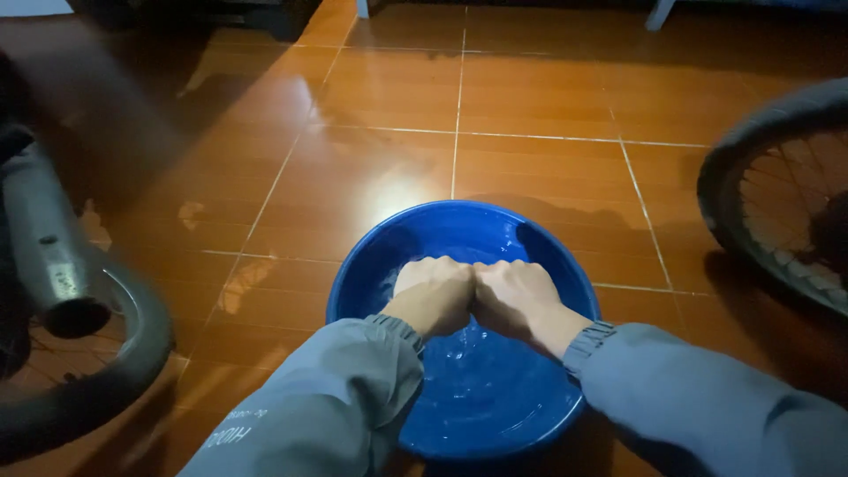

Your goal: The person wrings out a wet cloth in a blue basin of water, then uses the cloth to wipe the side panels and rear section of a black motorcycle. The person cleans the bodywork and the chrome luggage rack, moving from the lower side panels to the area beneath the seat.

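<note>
Head view: fists [477,296] over blue basin [371,256]

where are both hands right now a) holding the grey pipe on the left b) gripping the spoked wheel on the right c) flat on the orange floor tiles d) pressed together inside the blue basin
d: the left hand and right hand are closed into fists, touching each other, down inside the blue basin, which holds water, clear of the spoked wheel and the grey pipe.
</note>
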